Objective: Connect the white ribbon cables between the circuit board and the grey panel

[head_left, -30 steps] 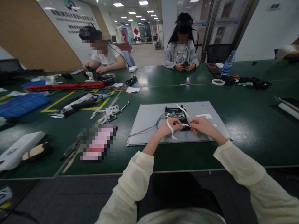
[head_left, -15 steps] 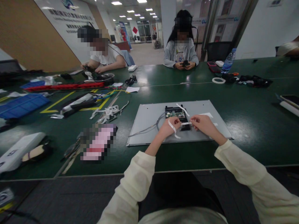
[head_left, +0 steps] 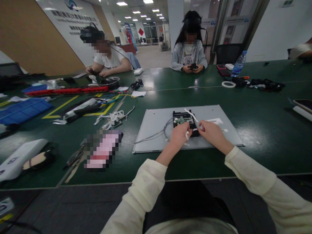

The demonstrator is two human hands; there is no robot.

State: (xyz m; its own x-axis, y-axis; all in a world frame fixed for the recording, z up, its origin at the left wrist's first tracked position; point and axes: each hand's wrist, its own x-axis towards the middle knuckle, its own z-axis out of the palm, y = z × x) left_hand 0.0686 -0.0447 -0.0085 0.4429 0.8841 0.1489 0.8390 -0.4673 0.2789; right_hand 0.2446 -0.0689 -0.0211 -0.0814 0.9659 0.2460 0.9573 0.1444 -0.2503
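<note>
White flat ribbon strip point(head_left: 187, 134), pinched at both ends over a grey panel point(head_left: 156, 125) on the green table point(head_left: 258, 107).
Left hand point(head_left: 179, 134) and right hand point(head_left: 210, 130), grips closed on the strip, had dropped from half a second before, drawing together beside the black circuit board point(head_left: 182, 118); the strip's slack loop had gone.

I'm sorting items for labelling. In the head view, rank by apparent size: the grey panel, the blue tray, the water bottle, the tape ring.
1. grey panel
2. blue tray
3. water bottle
4. tape ring, though it looks close to the bottle, and both lie far off.
</note>
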